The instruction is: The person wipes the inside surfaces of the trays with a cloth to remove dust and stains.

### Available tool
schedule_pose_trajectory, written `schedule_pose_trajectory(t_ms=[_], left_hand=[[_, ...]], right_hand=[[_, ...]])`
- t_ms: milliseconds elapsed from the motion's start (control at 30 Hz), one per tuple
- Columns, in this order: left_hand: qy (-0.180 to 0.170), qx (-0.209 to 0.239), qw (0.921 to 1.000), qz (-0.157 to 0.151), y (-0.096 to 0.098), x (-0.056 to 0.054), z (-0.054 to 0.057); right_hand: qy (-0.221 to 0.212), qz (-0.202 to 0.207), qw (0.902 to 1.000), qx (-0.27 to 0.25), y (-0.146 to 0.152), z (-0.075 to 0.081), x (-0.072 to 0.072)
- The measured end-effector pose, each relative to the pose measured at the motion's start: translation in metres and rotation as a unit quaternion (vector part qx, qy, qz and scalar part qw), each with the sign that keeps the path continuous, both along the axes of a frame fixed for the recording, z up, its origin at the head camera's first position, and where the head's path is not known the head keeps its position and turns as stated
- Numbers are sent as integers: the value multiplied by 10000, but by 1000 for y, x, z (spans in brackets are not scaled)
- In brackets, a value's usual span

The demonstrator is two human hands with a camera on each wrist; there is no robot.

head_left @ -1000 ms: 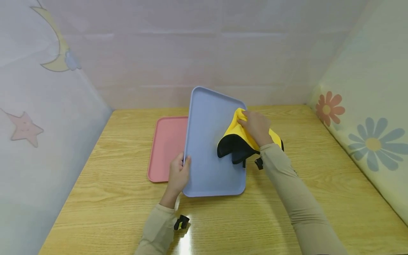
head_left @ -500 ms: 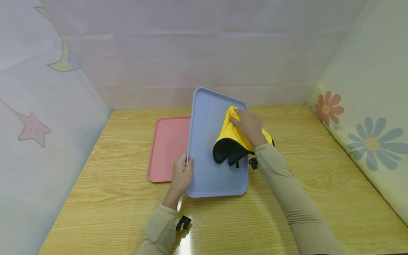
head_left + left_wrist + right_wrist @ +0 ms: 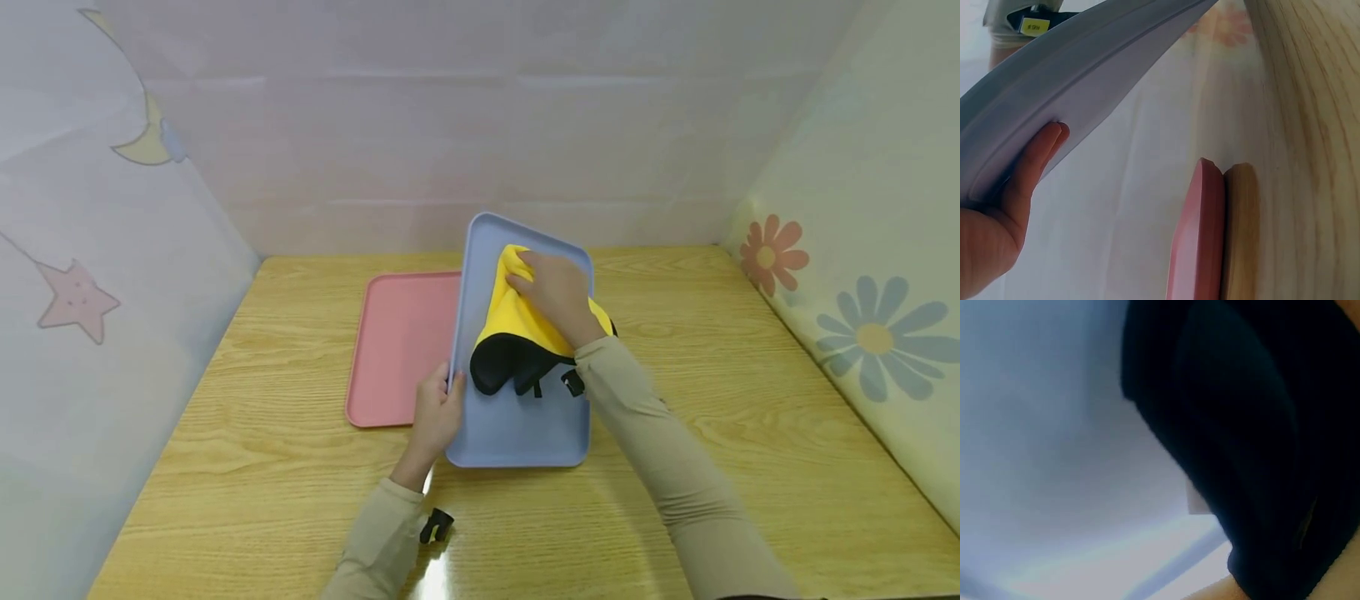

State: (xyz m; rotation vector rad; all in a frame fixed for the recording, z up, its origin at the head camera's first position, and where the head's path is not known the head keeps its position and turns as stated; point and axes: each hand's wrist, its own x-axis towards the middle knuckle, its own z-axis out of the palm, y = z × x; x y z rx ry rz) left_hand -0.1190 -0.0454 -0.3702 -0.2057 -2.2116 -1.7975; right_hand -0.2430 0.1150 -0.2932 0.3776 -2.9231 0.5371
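Observation:
My left hand [image 3: 437, 417] grips the left edge of a light blue rectangular tray [image 3: 525, 437], which is tilted up above the table. In the left wrist view, the thumb [image 3: 1038, 153] lies along the blue tray [image 3: 1110, 81]. A yellow cloth [image 3: 517, 317] with a black underside is bunched in my right hand [image 3: 557, 296], over the tray's inner face. The right wrist view shows the cloth's dark side [image 3: 1235, 425] close up, beside the tray's pale surface [image 3: 1041, 437]. My right fingertips are partly hidden in the cloth's folds.
A pink tray [image 3: 397, 350] lies on the wooden table [image 3: 247, 433] to the left, partly covered by the blue tray. Patterned sheeting [image 3: 480, 125] walls in the back and both sides.
My right hand has moved left with the cloth across the blue tray. The tray and my left hand have shifted slightly right, covering more of the pink tray.

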Motion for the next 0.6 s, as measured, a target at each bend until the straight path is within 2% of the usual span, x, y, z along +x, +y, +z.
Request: schedule_pose_trajectory(t_ms=[33,167,233,367,600], left_hand=[[56,-3,10000,0,1,2,3],[85,8,10000,1,2,1,1],[62,38,10000,18,4,6,10],[110,-17,9999,-8,6,8,11],[110,99,9995,-266,5,-5,-18]], right_hand=[[5,6,10000,-3,-2,1,1],[41,39,10000,10,-10,2,5],[116,81,9999,39,-13,3,7],[216,149,9996,123,-19,6,13],[341,164,9992,139,-24,10,18]])
